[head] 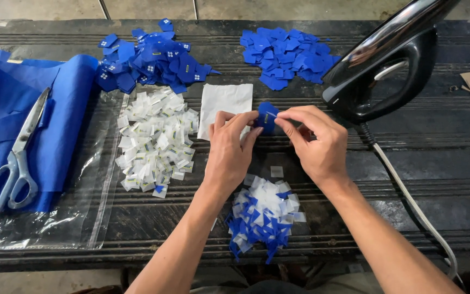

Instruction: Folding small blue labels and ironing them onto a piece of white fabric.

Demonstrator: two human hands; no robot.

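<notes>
At frame centre, head view: a small blue fabric patch [266,117] is pinched between both hands just above the dark wooden table [441,141]. The left hand [228,149] has thumb and forefinger closed on the patch's left edge; the right hand [315,141] has fingertips closed on its right edge, apparently on a thin pale strip at the top, though that detail is too small to confirm. Just behind the left hand, a white paper square [224,100] is laid flat. Lower centre, between the forearms, a mixed heap of white and blue scraps [265,218] is seen. Left of centre, a pile of small white labels [156,141] sits on a clear plastic bag [91,179]. Upper left of centre, a stack of blue patches with labels [148,60]; upper centre, a plain blue patch pile [286,57]. Far left, scissors [14,158] rest on folded blue cloth [55,109]. Upper right, a black iron [387,62] is stood close beside the right hand, its cord [409,196] run down along the right forearm. Risks, as judged: a knuckle could be burned if the iron is hot, given how near it stands; the cord could be snagged by the right arm and the iron pulled over; the loose scrap heap could be swept off the near edge by a wrist.
</notes>
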